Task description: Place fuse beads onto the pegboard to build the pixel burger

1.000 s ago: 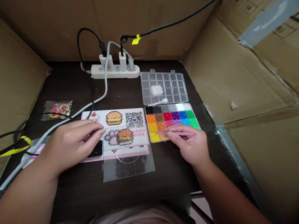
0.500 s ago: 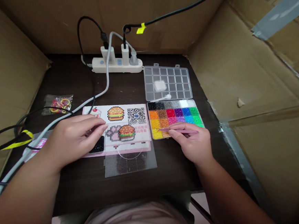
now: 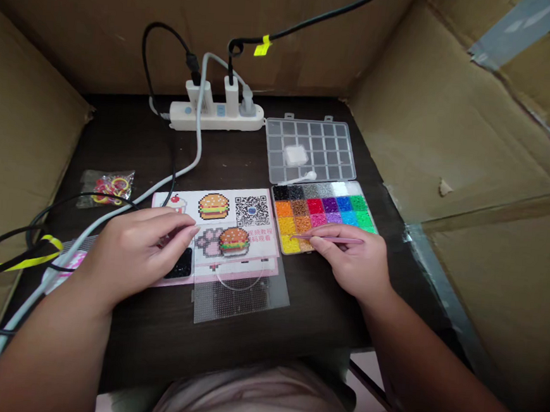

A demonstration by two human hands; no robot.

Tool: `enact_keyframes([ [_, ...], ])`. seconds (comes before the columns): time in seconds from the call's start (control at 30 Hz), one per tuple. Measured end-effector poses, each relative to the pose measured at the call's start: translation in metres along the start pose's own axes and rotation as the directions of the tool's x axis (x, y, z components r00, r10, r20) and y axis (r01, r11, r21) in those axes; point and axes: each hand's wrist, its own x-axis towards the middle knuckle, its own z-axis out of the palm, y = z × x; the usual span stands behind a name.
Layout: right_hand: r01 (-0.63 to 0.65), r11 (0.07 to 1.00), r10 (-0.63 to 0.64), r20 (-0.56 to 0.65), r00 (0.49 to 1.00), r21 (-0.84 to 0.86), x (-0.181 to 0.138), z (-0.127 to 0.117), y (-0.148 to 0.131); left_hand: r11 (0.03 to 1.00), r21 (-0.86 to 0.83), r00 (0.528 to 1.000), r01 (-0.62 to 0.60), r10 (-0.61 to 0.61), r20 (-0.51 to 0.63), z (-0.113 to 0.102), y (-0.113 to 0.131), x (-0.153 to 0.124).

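My right hand [image 3: 350, 261] pinches pink tweezers [image 3: 326, 238], whose tip rests over the yellow and orange cells of the bead box [image 3: 324, 213]. My left hand [image 3: 135, 250] lies flat, fingers stretched out, on the pattern card [image 3: 217, 211] beside a clear pegboard [image 3: 237, 292]. A half-built burger of beads [image 3: 234, 241] sits on the pegboard, just right of my left fingertips. A small black object [image 3: 179, 265] shows under my left hand.
The box's clear lid [image 3: 310, 151] lies open behind it with a white piece inside. A white power strip [image 3: 218, 116] and its cables cross the dark table [image 3: 226, 342]. A bag of coloured rings [image 3: 107, 188] lies at the left. Cardboard walls [image 3: 452, 131] enclose the table.
Both hands have stayed almost still. The camera has tilted a little, so everything sits slightly higher in view. The tweezers' tip remains over the yellow and orange beads.
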Motion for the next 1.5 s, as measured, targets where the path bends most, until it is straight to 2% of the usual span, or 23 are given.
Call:
enact_keyframes([
  [0.37,-0.020,0.998,0.022,-0.027,0.999,0.059,-0.004,0.000,0.000,0.999,0.000,0.998,0.053,-0.053,0.044,0.003,-0.002,-0.003],
  [0.5,0.064,0.998,-0.063,0.027,0.998,-0.007,-0.002,0.009,-0.018,0.994,-0.022,0.990,0.111,-0.108,0.089,0.002,-0.001,-0.003],
  [0.7,0.213,0.977,-0.211,0.128,0.969,-0.002,0.000,0.037,-0.047,0.996,-0.030,0.995,0.086,-0.084,0.059,0.003,-0.002,-0.003],
  [0.9,0.265,0.964,-0.262,0.141,0.955,-0.001,-0.004,0.056,-0.035,0.998,-0.033,0.998,0.062,-0.061,0.033,0.004,-0.001,-0.002],
  [1.1,0.260,0.965,-0.255,0.106,0.961,-0.035,-0.002,0.057,-0.025,0.998,-0.021,0.996,0.067,-0.065,0.055,0.002,0.000,-0.002],
  [1.5,0.262,0.963,-0.253,0.117,0.960,-0.063,0.000,0.058,-0.023,0.997,-0.008,0.995,0.071,-0.070,0.074,0.001,0.002,-0.001],
])
